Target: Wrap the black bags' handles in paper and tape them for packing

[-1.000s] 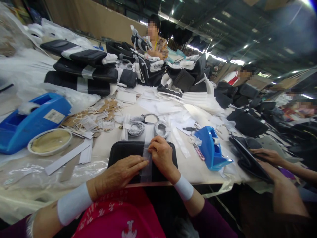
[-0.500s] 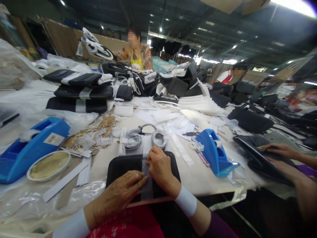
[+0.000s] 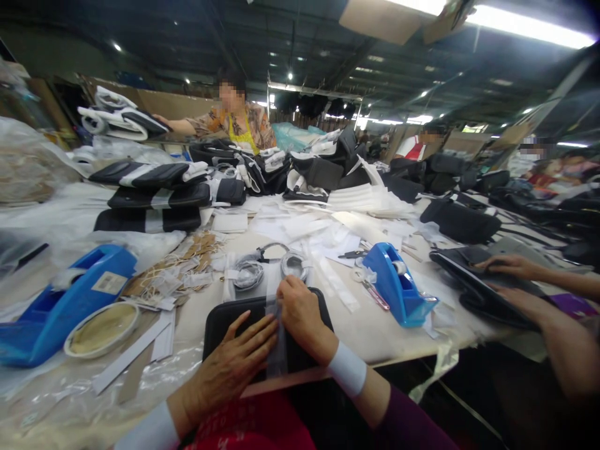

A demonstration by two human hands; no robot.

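A black padded bag panel lies flat at the table's front edge, with a translucent white strip running lengthwise over its middle. My left hand rests flat on the panel, fingers stretched out and their tips at the strip's left edge. My right hand is closed, its curled fingertips on the strip higher up; its thumb and fingers partly hide the strip there. Just beyond the panel lie two wrapped grey coils, joined by a dark curved handle.
Blue tape dispensers stand on both sides, with a shallow bowl at left. Small scissors lie by the right one. Strapped black bags are stacked at back left. A co-worker's hands handle a black bag at right.
My left hand has gone from fingers bunched at the strip to lying flat with fingers spread. My right hand stays at the strip. Across the table, a person's held white-wrapped item has moved left and down.
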